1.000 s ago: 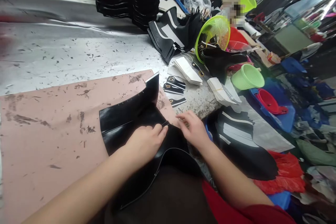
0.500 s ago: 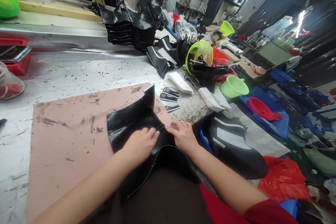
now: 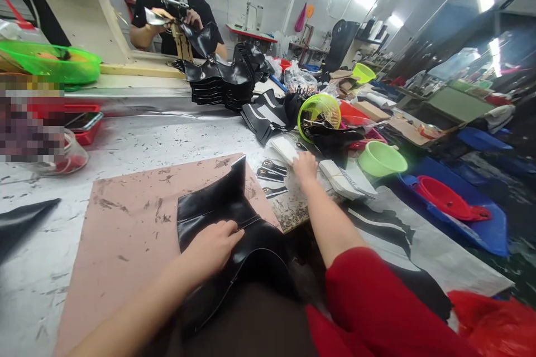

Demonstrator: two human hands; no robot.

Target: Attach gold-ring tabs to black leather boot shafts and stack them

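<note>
A glossy black leather boot upper (image 3: 211,195) lies partly on the pink mat, its near part curving down over my lap. My left hand (image 3: 215,242) rests on its middle with curled fingers, gripping the leather by a seam. My right hand (image 3: 305,170) is stretched forward to the far side of the bench, its fingertips at the end of a white bundle of strips (image 3: 282,148). Whether those fingers hold anything is hard to see. Left of that hand lie several black straps (image 3: 271,170) with gold-coloured eyelets. Another white bundle (image 3: 341,178) lies to its right.
Stacked black leather pieces (image 3: 220,86) and grey-black pieces with white strips (image 3: 268,111) stand behind. A yellow-green basket (image 3: 320,117) lies tipped near a pale green bucket (image 3: 382,159). Across the bench a person (image 3: 176,28) works at a machine. A red tray (image 3: 90,131) sits left.
My right hand has left the leather and reached forward to the white bundle. My left hand has stayed on the upper. The view has tilted up, bringing the co-worker into sight.
</note>
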